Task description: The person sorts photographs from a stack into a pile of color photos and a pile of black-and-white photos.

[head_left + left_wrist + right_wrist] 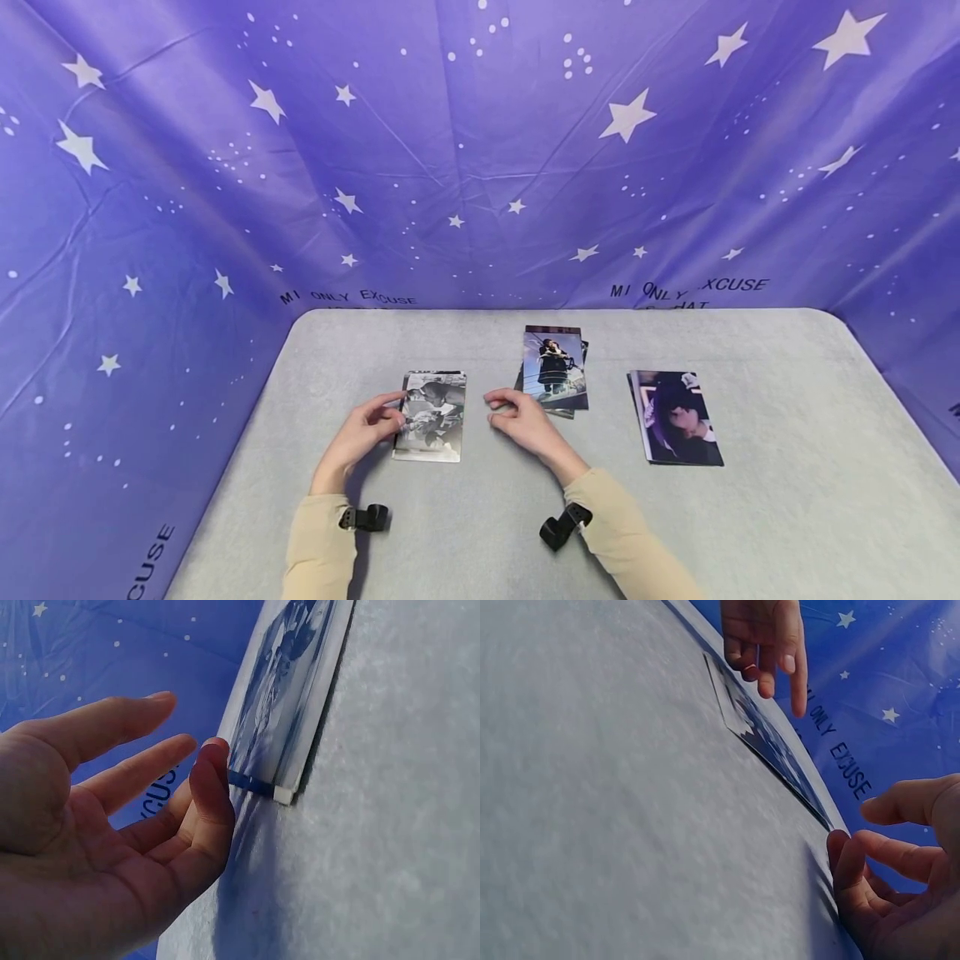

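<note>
A small stack of photo cards (pixel 435 417), topped by a black-and-white picture, lies flat on the left part of the table. At its left edge is my left hand (pixel 369 429), thumb and fingertips spread apart along the side; the left wrist view shows this hand (pixel 142 795) with loosely bent fingers and nothing gripped. To the right of the stack, my right hand (pixel 527 419) hovers low with its fingers loosely bent. In the right wrist view that hand (pixel 900 862) holds nothing, and the stack (pixel 772 746) lies beyond its fingertips.
Behind my right hand is an uneven pile of photo cards (pixel 555 367), its top one showing a couple at a ship's rail. Another stack (pixel 681 417) with a dark purple portrait lies farther right. A star-patterned purple curtain (pixel 480 150) borders the grey table (pixel 787 517).
</note>
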`<move>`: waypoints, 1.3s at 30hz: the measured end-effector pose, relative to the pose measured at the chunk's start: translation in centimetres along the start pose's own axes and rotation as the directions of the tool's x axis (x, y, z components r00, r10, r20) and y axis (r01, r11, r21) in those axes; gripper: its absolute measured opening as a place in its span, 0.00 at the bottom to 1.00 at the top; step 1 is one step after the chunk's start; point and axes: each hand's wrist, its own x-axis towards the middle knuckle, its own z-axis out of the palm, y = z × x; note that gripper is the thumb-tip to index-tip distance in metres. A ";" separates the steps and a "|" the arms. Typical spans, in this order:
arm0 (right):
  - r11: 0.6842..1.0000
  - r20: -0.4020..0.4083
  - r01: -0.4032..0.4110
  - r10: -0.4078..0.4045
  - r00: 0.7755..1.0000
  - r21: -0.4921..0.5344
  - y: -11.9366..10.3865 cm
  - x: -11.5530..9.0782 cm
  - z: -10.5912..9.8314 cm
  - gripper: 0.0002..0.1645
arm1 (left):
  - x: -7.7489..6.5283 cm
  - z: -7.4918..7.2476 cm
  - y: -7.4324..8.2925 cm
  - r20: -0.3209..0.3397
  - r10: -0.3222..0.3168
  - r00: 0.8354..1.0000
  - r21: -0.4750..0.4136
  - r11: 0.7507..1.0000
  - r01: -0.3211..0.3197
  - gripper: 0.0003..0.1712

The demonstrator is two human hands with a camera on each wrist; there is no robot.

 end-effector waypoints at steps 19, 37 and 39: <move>1.000 -0.095 -0.021 0.023 0.995 0.023 0.9 -0.6 -4.1 0.16 | 0.9 3.5 0.8 0.016 0.017 1.000 -0.075 0.997 -0.016 0.29; 0.992 -0.120 -0.038 0.053 0.991 0.123 1.9 -1.5 -8.0 0.21 | 2.3 6.1 1.5 0.067 0.041 0.997 -0.077 0.996 -0.036 0.27; 0.992 -0.128 -0.037 0.053 0.990 0.124 1.9 -1.6 -8.4 0.21 | 2.5 6.4 1.6 0.083 0.053 0.995 -0.087 0.995 -0.046 0.27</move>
